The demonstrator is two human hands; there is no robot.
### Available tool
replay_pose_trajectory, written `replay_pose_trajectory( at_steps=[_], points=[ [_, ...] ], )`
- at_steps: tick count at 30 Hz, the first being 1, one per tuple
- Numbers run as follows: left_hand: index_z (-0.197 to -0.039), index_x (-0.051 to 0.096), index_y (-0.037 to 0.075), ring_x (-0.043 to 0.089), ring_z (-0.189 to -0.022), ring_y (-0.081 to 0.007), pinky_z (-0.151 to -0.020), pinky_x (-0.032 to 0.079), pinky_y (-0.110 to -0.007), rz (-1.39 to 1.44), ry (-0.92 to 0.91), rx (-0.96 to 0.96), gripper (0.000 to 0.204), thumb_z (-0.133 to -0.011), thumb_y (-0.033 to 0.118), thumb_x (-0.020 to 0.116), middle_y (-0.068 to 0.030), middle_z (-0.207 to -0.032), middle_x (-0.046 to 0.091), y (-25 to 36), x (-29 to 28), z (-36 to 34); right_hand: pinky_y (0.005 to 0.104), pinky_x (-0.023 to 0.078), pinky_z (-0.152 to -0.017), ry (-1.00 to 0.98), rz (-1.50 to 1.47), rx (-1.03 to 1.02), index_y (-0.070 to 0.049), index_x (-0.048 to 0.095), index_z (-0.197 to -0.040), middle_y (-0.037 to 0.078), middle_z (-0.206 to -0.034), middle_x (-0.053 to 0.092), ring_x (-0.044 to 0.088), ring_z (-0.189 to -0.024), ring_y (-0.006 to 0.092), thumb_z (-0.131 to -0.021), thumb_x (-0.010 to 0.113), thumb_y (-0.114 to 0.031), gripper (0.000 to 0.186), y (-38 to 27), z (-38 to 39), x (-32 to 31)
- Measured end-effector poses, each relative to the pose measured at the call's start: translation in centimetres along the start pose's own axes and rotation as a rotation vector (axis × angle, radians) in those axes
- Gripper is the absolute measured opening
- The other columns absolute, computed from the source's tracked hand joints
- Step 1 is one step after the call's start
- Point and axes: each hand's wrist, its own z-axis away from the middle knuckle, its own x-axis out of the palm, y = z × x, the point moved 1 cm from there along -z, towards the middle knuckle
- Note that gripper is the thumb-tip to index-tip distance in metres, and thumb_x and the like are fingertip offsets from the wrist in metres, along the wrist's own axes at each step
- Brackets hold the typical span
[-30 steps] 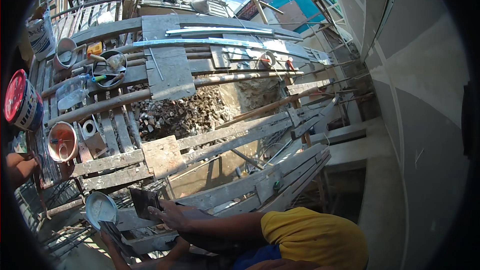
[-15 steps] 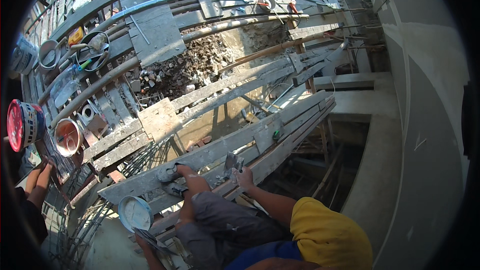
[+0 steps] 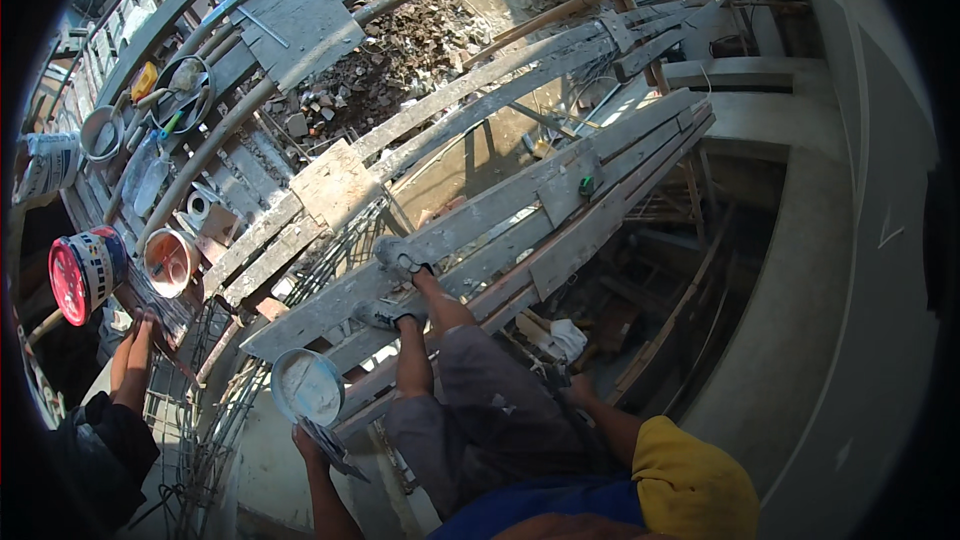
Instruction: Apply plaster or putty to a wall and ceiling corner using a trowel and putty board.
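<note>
Weathered planks (image 3: pixel 430 240) laid as staging run past the far side of the white-blue bucket (image 3: pixel 283 405) and off to its right, over rubble and bare ground. White paste (image 3: pixel 315 387) sits in that bucket, whose mouth faces up and a little toward the camera. Just below the bucket's rim, the left hand (image 3: pixel 308 445) grips a flat grey plate (image 3: pixel 338 452), fingers closed along its left side, though their tips are hidden beneath it. Its long axis slants from the bucket's rim down and to the right, one end pointing at the bucket and the other away toward the wearer's knees; whether plate and rim touch, I cannot tell. Well to the right of the bucket, the right hand (image 3: pixel 577 392) reaches low past the thigh, near a white crumpled thing (image 3: pixel 568 339). Shadow blurs its fingers, so I cannot say whether they are spread or pinching something. Judging by the plate and paste, the step looks like a pause between scoops of paste; the next move seems to call for the right hand beside the bucket, with the plate kept level.
</note>
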Motion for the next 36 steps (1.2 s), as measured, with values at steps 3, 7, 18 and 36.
replay_pose_trajectory(
  at_steps=[3,7,18,36],
  points=[
    [-0.095,0.056,0.005,0.057,-0.073,-0.0155,-0.064,0.045,-0.032,-0.1,0.052,0.009,0.023,-0.092,0.026,0.045,-0.0035,-0.082,0.058,0.6,1.9,1.2,0.0447,0.048,-0.079,-0.207,-0.016,0.153,0.002,0.062,-0.098,0.023,-0.095,0.063,0.061,-0.092,0.0392,-0.074,0.07,-0.034,0.044,1.5,0.9,0.1],
    [-0.096,0.056,0.004,0.058,-0.074,-0.0164,-0.065,0.046,-0.033,-0.142,0.042,0.007,0.025,-0.092,0.026,0.044,-0.0042,-0.084,0.059,0.9,4.3,1.7,0.0455,0.049,-0.078,-0.128,-0.125,0.241,0.003,0.063,-0.093,0.023,-0.093,0.064,0.061,-0.091,0.0396,-0.076,0.068,-0.038,0.045,4.2,0.5,-0.3],
    [-0.101,0.056,0.002,0.059,-0.08,-0.0185,-0.072,0.046,-0.033,-0.185,0.009,0.088,0.028,-0.091,0.024,0.042,-0.0067,-0.088,0.06,1.4,19.6,5.1,0.0454,0.05,-0.079,-0.129,-0.051,0.38,0.0,0.067,-0.09,0.021,-0.094,0.065,0.062,-0.092,0.0379,-0.08,0.061,-0.038,0.04,12.3,-5.4,-9.3],
    [-0.101,0.055,-0.004,0.055,-0.088,-0.0227,-0.078,0.043,-0.037,-1.234,-0.177,0.619,0.024,-0.086,0.012,0.046,-0.0126,-0.092,0.056,2.7,52.7,6.1,0.0444,0.049,-0.08,-0.089,-0.4,0.478,0.001,0.065,-0.091,0.022,-0.096,0.065,0.061,-0.094,0.039,-0.073,0.069,-0.028,0.034,36.0,-16.9,-15.8]
  ],
)
